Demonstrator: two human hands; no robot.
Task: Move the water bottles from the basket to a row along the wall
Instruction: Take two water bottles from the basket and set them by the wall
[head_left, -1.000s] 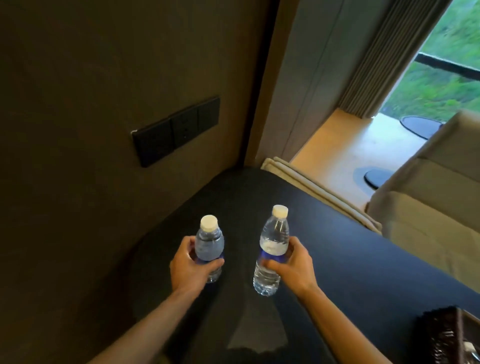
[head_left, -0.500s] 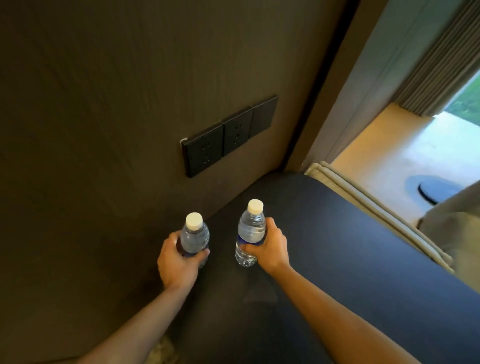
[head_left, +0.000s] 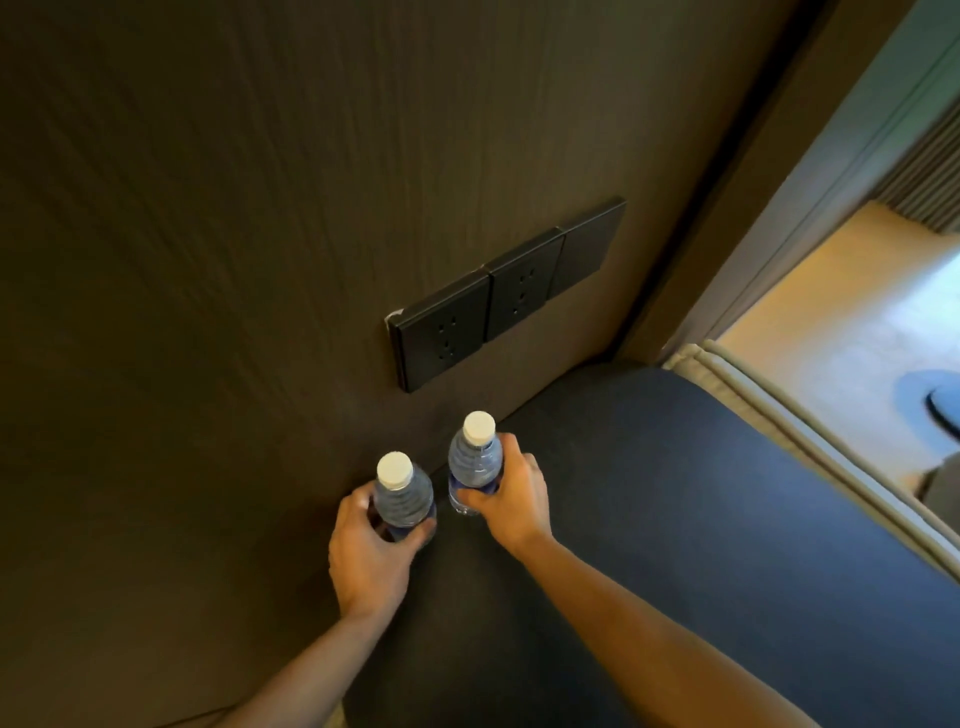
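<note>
Two clear water bottles with white caps and blue labels stand upright side by side at the foot of the dark wall. My left hand is wrapped around the left bottle. My right hand grips the right bottle from its right side. Both bottles are on or just above the dark tabletop; my fingers hide their bases. The basket is out of view.
A black row of wall sockets sits on the wall above the bottles. The tabletop's pale edge runs along the right, with a lit floor and a curtain beyond it.
Both hands have carried the bottles forward and to the left, up against the wall. The view has turned left, so the basket and the armchair have left the frame.
</note>
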